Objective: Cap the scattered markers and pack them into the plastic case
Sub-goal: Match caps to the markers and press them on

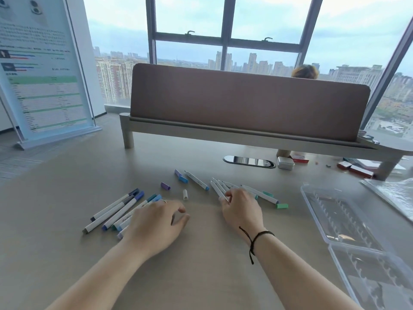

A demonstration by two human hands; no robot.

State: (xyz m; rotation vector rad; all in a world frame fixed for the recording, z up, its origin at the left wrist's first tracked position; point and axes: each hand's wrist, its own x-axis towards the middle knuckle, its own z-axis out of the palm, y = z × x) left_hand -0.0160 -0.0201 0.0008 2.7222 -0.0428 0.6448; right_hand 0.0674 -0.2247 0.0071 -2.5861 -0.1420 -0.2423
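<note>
Scanning from the biggest item down, we have the desk [67,198], then the plastic case [348,222] lying open at the right edge with its ribbed slots showing no markers (so packing hasn't started, as far as we can tell). Next the capped markers [116,211], a fanned bunch at left, partly under our left hand [154,224]. Right of centre sits the uncapped group [221,186], several white barrels side by side, plus one lone marker [196,180] further back. Smallest are the loose caps: a purple cap [165,186], a blue cap [183,179], a white cap [185,194] and a green cap [282,206]. We judge the task roughly half through capping, with all packing left.

Left hand rests palm-down on the capped bunch, fingers loosely curled, thumb and forefinger apart, holding nothing. Right hand [241,211] reaches forward, fingers curled onto the near ends of the uncapped barrels, seemingly pinching one.
</note>
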